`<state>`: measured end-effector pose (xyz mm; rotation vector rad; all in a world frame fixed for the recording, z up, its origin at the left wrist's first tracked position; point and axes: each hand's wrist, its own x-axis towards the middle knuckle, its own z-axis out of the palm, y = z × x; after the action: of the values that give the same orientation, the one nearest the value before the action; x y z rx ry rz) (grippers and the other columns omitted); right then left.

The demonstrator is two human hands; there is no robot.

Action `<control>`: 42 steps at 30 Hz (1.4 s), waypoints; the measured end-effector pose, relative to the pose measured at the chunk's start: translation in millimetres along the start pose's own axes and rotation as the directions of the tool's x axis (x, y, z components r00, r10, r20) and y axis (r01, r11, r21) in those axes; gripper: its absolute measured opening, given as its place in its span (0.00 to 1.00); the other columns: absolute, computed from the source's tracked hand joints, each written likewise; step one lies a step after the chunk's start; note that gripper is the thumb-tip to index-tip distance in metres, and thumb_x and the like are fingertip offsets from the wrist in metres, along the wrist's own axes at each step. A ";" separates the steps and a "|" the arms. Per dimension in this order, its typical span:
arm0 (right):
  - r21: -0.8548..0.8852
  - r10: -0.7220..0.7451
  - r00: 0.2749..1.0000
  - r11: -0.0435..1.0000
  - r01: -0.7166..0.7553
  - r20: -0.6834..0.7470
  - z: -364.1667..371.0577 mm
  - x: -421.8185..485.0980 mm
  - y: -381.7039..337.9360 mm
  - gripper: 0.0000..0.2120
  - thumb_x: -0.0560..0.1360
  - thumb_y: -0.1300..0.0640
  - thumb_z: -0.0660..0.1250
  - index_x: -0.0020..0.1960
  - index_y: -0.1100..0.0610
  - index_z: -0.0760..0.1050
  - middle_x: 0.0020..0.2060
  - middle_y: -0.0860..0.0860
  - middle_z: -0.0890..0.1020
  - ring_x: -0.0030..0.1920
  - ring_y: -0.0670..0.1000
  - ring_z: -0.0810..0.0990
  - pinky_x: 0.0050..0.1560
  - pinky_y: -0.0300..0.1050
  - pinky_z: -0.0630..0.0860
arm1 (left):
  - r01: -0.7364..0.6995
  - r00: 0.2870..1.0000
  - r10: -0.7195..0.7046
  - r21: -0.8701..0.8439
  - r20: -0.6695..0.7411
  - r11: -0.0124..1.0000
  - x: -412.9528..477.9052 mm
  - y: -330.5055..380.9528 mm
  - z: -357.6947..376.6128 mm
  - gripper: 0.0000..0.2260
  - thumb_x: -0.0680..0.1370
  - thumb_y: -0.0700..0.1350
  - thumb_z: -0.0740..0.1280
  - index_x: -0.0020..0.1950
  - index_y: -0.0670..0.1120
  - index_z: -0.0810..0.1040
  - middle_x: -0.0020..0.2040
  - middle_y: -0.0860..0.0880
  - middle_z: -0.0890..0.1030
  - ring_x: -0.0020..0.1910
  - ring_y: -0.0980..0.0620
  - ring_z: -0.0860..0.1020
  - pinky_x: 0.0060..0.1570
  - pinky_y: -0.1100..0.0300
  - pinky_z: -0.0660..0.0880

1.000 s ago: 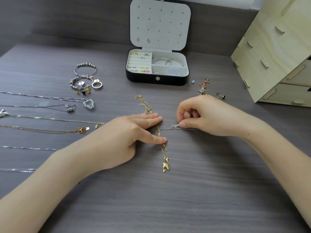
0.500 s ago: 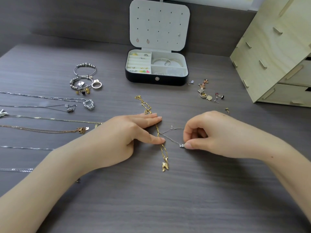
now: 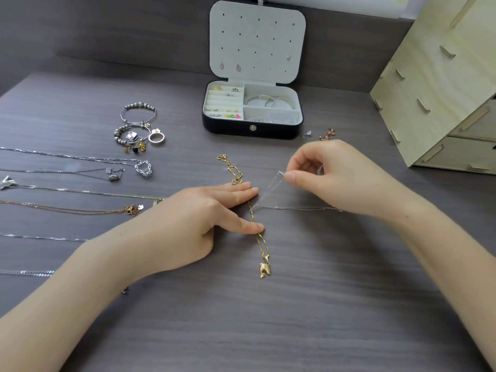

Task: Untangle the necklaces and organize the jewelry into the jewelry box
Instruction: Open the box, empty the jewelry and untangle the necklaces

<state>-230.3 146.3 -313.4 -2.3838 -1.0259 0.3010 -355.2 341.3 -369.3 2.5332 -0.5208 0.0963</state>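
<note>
A gold chain necklace [image 3: 259, 245] with a gold pendant lies lengthwise on the dark table. My left hand [image 3: 204, 218] lies flat on it, straight fingers and thumb pressing the chain down. A thin silver necklace [image 3: 298, 208] crosses the gold chain and runs right under my right wrist. My right hand [image 3: 332, 178] pinches one end of the silver chain and holds it lifted above the table. The black jewelry box [image 3: 252, 128] stands open at the back, with rings, earrings and bangles in its compartments.
Several straightened necklaces [image 3: 80, 191] lie in rows at the left. Beaded bracelets [image 3: 138, 114] and a ring [image 3: 156, 137] lie behind them. Loose earrings [image 3: 327, 134] sit right of the box. A wooden drawer unit [image 3: 442, 84] stands at the far right.
My right hand has moved up and away from the table, lifting the pinched end of the silver chain. My left hand has stayed pressed on the gold chain.
</note>
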 end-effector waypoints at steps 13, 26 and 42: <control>-0.195 -0.005 0.997 0.981 0.021 0.081 -1.0 -17.4 14.3 0.06 0.69 0.46 0.71 0.42 0.47 0.76 0.36 0.42 0.78 0.39 0.40 0.73 0.40 0.38 0.66 | 0.021 1.000 -0.021 0.002 0.018 1.000 0.0 -0.6 -0.6 0.37 0.61 0.31 0.49 0.60 0.57 0.78 0.71 0.51 0.67 0.72 0.59 0.58 0.68 0.67 0.56; -0.341 0.048 0.989 0.940 0.002 0.138 -5.4 -22.8 14.2 0.06 0.76 0.53 0.64 0.41 0.51 0.72 0.37 0.42 0.72 0.44 0.46 0.69 0.45 0.40 0.63 | 0.056 0.997 -0.053 -0.046 0.049 0.997 1.0 4.6 -4.2 0.36 0.63 0.32 0.48 0.60 0.58 0.78 0.72 0.54 0.62 0.71 0.65 0.53 0.67 0.76 0.49; -0.117 -0.233 0.970 0.964 0.240 0.076 24.1 -1.2 -16.4 0.02 0.72 0.52 0.70 0.41 0.49 0.79 0.37 0.40 0.75 0.41 0.41 0.69 0.45 0.32 0.63 | 0.056 0.997 -0.056 -0.002 0.048 0.998 2.4 -2.5 -0.2 0.40 0.61 0.31 0.48 0.64 0.66 0.68 0.72 0.52 0.65 0.72 0.59 0.57 0.69 0.63 0.57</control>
<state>-250.6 163.9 -324.7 -2.3413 -1.3817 0.2298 -352.1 342.4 -370.0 2.5497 -0.4676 0.0141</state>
